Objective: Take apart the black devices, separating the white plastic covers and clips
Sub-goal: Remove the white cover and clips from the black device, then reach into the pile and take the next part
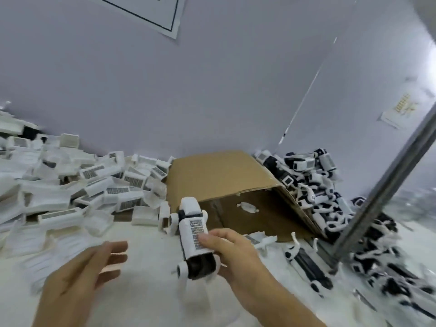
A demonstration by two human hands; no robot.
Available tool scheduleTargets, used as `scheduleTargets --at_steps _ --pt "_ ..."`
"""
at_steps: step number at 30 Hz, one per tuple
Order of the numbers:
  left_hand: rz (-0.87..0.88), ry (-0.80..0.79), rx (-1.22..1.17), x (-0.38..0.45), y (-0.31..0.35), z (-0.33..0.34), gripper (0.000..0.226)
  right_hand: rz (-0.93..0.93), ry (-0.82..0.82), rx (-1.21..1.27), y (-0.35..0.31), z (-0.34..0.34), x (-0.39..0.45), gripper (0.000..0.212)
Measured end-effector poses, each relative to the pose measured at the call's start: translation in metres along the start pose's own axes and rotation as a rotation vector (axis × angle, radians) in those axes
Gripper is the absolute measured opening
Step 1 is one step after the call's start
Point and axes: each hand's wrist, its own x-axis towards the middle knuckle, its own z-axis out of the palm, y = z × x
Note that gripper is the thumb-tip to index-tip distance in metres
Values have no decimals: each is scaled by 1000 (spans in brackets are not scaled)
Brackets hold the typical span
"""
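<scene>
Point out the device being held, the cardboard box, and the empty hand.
Black device with white cover (194, 232), head view: on the white labelled cover.
Cardboard box (217, 175), head view: on its top panel.
Left hand (80, 277), head view: on the open palm.

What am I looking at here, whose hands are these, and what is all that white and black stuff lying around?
There is no machine: a person wears one wide-angle camera on the head, looking down at their own two bare hands. The right hand grips a black device wrapped in white plastic covers, with a barcode label on top. The left hand hovers open beside it, holding nothing. On the white work surface, to the left, lies a heap of loose white plastic covers, already removed. In the middle lies a brown cardboard box on its side. To the right is a pile of black-and-white devices, seemingly not yet taken apart.
</scene>
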Motion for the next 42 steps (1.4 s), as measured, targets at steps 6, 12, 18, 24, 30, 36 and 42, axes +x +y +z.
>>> scheduleTargets --at_steps 6,12,18,24,30,36,42 --pt "3 -81 241 3 -13 0 33 -79 154 88 -137 -81 19 41" --pt "-24 -14 178 10 -18 -3 24 -350 736 40 -226 -130 51 65" --pt "-28 78 159 13 -18 1 25 -607 469 -224 -73 -33 40 19" --pt "-66 132 113 9 -7 0 35 -198 -51 98 50 114 31 24" --pt "-101 105 343 -2 7 6 24 -287 21 25 57 111 33 25" --pt "42 498 195 28 46 -10 17 -268 -9 -7 63 121 39 24" --pt "231 764 430 128 143 -85 18 -249 -13 -42 63 124 43 25"
